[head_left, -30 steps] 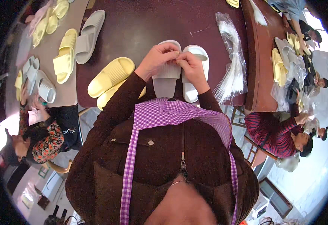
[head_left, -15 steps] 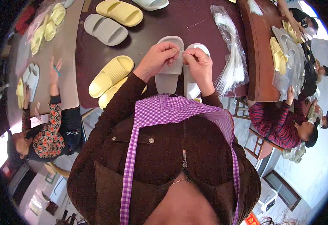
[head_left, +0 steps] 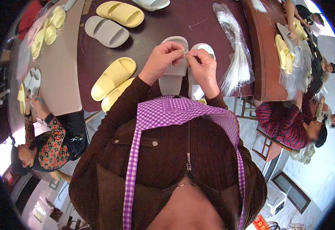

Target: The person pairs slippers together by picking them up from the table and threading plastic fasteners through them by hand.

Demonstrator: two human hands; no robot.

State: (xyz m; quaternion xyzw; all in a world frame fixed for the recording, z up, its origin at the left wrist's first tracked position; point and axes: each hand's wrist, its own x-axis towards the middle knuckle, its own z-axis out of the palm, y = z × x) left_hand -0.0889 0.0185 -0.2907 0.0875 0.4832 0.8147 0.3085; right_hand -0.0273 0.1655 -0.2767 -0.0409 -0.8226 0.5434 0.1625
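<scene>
Your left hand (head_left: 160, 61) and your right hand (head_left: 202, 65) meet over a pair of white slippers (head_left: 175, 73) that lie side by side on the dark surface (head_left: 156, 30), close to its near edge and right in front of you. Both hands are closed in a pinch, fingertips almost touching each other, and they seem to nip something tiny between them just above the toe end of the slippers. It is too small to tell what it is; it may be a thin tie or tag. So the white pair looks like the one in work right now, and the little pinching job on it does not look finished, since both hands are on it. Just left of this pair, near the same edge, lies a yellow pair (head_left: 112, 80), and it looks untouched. Farther back lie a grey slipper (head_left: 107, 31) and another yellow slipper (head_left: 121, 13), near the far edge. These seem to wait their turn. To the right of your hands, by the right edge, lies a bundle of clear plastic bags (head_left: 234, 53), and no slipper on this surface is in a bag yet. I judge most of the work is still left.
</scene>
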